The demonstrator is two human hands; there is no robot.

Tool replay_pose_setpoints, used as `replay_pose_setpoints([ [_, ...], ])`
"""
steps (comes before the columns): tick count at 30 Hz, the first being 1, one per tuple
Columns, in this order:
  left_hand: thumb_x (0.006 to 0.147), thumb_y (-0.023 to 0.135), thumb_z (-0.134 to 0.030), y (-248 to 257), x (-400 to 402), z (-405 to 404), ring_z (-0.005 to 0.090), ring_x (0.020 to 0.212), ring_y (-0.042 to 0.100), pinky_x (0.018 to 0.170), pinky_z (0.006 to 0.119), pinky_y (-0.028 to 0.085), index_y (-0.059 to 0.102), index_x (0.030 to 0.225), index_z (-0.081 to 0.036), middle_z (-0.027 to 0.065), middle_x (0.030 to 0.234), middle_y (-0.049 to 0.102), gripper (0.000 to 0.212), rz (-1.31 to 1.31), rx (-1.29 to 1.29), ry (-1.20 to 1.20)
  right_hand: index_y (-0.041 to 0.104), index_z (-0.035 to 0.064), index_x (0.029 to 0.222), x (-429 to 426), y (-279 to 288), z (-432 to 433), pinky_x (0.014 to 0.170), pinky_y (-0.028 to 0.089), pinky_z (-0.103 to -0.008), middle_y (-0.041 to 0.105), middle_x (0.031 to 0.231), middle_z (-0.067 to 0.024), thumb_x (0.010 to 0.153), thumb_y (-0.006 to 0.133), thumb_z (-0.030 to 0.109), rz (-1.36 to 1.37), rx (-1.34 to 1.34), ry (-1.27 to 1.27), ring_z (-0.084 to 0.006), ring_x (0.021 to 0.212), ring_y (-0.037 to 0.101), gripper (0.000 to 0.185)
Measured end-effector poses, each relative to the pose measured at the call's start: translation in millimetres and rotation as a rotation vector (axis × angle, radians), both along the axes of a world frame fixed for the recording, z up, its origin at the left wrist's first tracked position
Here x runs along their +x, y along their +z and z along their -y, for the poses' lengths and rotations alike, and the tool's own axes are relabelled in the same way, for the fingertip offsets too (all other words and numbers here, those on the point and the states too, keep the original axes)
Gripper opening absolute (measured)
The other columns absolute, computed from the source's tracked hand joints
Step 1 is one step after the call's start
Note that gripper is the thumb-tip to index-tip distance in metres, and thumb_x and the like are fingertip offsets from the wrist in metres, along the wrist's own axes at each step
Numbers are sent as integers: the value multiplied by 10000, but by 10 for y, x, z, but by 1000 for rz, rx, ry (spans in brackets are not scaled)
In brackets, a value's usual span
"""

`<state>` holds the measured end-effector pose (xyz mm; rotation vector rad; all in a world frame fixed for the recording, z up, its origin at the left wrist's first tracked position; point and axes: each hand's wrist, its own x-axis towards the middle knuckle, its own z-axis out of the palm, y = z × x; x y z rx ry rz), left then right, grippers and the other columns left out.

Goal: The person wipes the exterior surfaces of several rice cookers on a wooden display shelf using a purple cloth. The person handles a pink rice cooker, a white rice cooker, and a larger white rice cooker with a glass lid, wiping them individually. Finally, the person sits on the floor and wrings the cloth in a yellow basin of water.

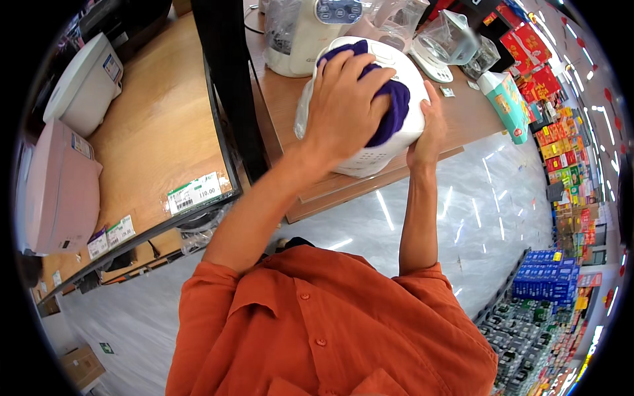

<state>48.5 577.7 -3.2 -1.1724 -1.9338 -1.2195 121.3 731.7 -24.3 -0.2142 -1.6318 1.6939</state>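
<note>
My left hand (346,104) presses a bunched purple cloth (394,114) against the lid of a white rice cooker (413,116). Some of the cloth sticks out beyond its fingers and past the thumb side. My right hand (430,123) grips the cooker's right side, its fingers partly hidden behind the body. The cooker is tilted towards me at the front of a wooden display table (475,114). Clear plastic wrap hangs at its left side. Just behind it stands a plastic-wrapped cream appliance (292,44) with a button panel.
A wooden shelf (153,99) at left holds a white cooker (89,84), a pink one (64,188) and price tags. A black post (228,84) separates shelf and table. A clear-jug appliance (441,44) and teal box (507,106) stand at right, near stacked goods.
</note>
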Motion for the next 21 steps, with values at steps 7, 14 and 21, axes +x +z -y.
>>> replay_pose_setpoints([
  [7, 889, 490, -120, 160, -1083, -485, 264, 1181, 494, 992, 360, 427, 666, 1025, -19, 67, 1258, 574, 245, -471, -432, -171, 390, -64, 1370, 7, -67, -55, 999, 372, -312, 480, 1321, -182, 919, 441, 170, 26, 58, -28, -215, 1186, 486, 511],
  [14, 880, 471, -93, 221, -607, -124, 325, 1251, 423, 1064, 388, 328, 565, 1268, -109, 185, 1368, 449, 400, -210, -397, -146, 429, -88, 1330, 10, 10, -31, 909, 389, -267, 591, 1116, -159, 889, 463, 199, 14, 13, -45, -175, 1031, 530, 528],
  [21, 855, 454, -44, 390, -303, -45, 341, 1302, 370, 1116, 412, 269, 500, 1342, -178, 149, 1419, 393, 508, -57, -501, -343, 433, -98, 1318, 27, 34, 4, 860, 417, -267, 604, 1082, -156, 888, 431, 189, 19, 39, -84, -165, 992, 540, 516],
])
